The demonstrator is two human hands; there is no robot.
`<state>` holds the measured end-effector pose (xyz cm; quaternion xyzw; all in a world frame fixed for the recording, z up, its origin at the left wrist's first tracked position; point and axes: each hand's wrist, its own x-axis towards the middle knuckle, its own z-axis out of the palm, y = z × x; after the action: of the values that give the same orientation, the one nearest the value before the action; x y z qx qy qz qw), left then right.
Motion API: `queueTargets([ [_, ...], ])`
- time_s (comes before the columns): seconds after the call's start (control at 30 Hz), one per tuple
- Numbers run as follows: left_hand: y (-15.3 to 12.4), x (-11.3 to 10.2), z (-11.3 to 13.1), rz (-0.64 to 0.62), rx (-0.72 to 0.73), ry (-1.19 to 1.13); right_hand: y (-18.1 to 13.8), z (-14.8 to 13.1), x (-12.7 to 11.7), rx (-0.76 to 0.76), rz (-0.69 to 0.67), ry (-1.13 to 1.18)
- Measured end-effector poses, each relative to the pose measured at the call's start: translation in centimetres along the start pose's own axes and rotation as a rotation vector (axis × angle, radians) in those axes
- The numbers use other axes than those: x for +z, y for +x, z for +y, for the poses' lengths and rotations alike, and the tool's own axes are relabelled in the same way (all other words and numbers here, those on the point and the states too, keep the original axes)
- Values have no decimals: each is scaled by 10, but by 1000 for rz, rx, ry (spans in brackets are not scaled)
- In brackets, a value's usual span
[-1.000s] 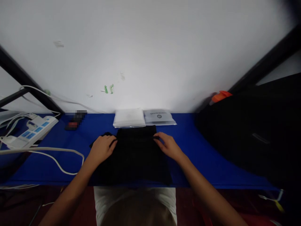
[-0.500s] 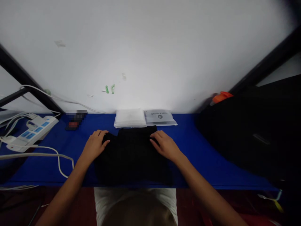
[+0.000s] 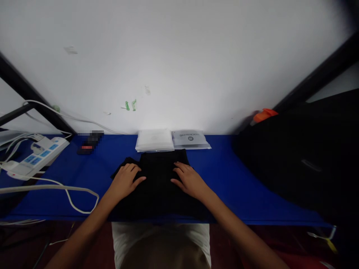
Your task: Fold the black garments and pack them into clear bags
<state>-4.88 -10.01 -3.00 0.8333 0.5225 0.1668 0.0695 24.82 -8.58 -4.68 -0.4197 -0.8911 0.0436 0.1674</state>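
A black garment (image 3: 159, 194) lies spread on the blue table in front of me, its near part reaching the front edge. Its exact kind is hard to make out in the dark cloth. On the cloth's left side rests my left hand (image 3: 126, 181), fingers spread and thumb apart. My right hand (image 3: 190, 180) lies on the right side, also with fingers stretched out and thumb apart. Neither hand grips the fabric. Just beyond the garment's far edge are a stack of white plastic bags (image 3: 155, 140) and a frosted printed bag (image 3: 191, 139).
A white power strip (image 3: 39, 158) with plugs and loose cables (image 3: 70, 188) occupies the left. Near the wall lies a dark, partly blurred object (image 3: 90, 142). A large black heap (image 3: 303, 160) covers the table's right side, with something orange (image 3: 265, 115) behind it.
Both hands have moved inward and toward me over the black garment. A cable loop on the left has shifted right. The bags stay in place.
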Motion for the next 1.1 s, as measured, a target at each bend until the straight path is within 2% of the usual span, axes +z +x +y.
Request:
queueTargets([
  [0.1,-8,-15,-2,14,57,-78,-4,-2,-19,-45,31,36],
  [0.2,-20,-36,6,13,87,-99,-14,-11,-43,-57,13,25],
  [0.3,-37,-50,18,-81,52,-91,-32,-25,-62,-44,-88,19],
  [0.37,-46,-52,23,-174,-47,-88,-45,-33,-65,-26,-169,51],
  [0.47,-47,-48,27,-310,-229,-66,-59,-40,-60,14,-239,108],
  [0.57,-31,-38,32,-280,-312,36,-54,-38,-54,49,-249,97],
  [0.63,-14,-30,37,-190,-300,83,-39,-33,-51,51,-198,73],
  [0.7,4,-19,43,-110,-238,106,-18,-24,-46,44,-89,43],
  [0.8,23,-2,46,-68,-141,170,14,-5,-34,1,63,-55],
  [0.93,29,13,39,-96,-125,203,37,22,-13,-11,15,-207],
  [1.1,23,16,29,-144,-114,176,36,40,-1,51,-17,-273],
])
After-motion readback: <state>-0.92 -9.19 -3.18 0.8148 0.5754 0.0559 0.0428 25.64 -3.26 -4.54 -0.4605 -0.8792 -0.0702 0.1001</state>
